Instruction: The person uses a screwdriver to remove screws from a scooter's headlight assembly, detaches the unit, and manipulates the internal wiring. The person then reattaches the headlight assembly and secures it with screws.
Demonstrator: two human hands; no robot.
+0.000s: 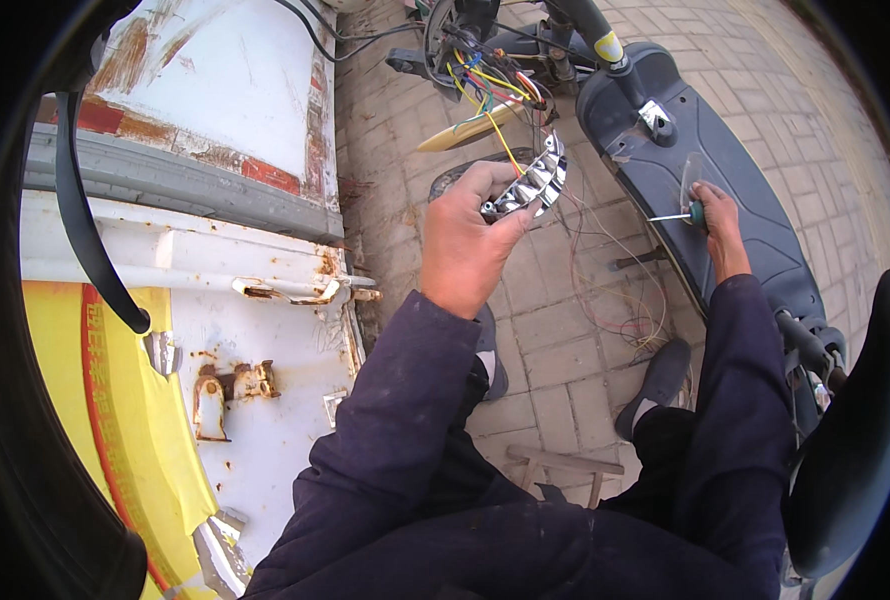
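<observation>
Feed's up, clock face centered on my view. Left hand (465, 235) sits just above center, at 12 to 1 o'clock, pinching a faceted chrome part (537, 185) between thumb and fingers. Part is at 1 o'clock, tilted, shiny side angled up, held clear of the brick paving (555, 405). A yellow wire (503, 142) runs from it up to the wire bundle (495, 80) at 12, multicolored, hanging out of the scooter's front end.

Right hand (717, 220) at 2 to 3 o'clock, fingers closed around a screwdriver (698, 213): green handle, shank aimed at 9. Same hand has fingertips at the edge of a clear curved piece (689, 180); can't tell how firm that grip is. Both show over the dark footboard (755, 215), which spans 1 to 3. Hands are well apart.

Around them: cream curved panel (465, 134) at 12, below the bundle. Thin loose wires (620, 325) on the bricks at 3. Wooden stool (565, 460) at 5. Rust-marked white metal panel (275, 330) along 8 to 11, yellow sheet (135, 400) against it at 8. Black seat (845, 430) at 4.
</observation>
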